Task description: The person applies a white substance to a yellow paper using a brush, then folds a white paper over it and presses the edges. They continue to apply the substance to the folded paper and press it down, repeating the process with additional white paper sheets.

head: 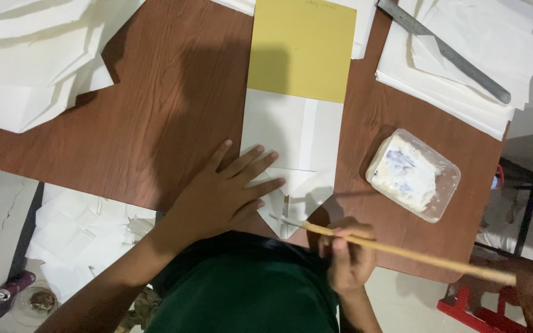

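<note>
Two bare hands work at the near edge of a brown wooden bench (174, 92). Far off to the left of the left hand, loose white paper sheets (32, 68) lie heaped on the bench corner, and below the bench edge more folded white papers (87, 231) are scattered on the floor beside a small round dish (38, 301).

The left hand (223, 197) lies flat with its fingers spread, nothing pinched, palm pressing down on the folded white paper (297, 142). That paper runs away from the hand toward the far side of the bench, its pointed folded end lying just beside the fingertips and toward the person's body. A yellow card (300, 46) covers the far part of the paper, well beyond the left hand.

The right hand (350, 256) sits just to the right of the left one, its grip closed around a thin wooden stick (402, 251). The stick's tip touches the pointed flap of the paper between the two hands, while its long end slants off to the right past the bench edge.

Beyond the right hand and farther right stands a clear plastic tub (414, 176) of white paste. Past it, a stack of white sheets (458, 74) carries a metal ruler (445, 52) lying diagonally.
</note>
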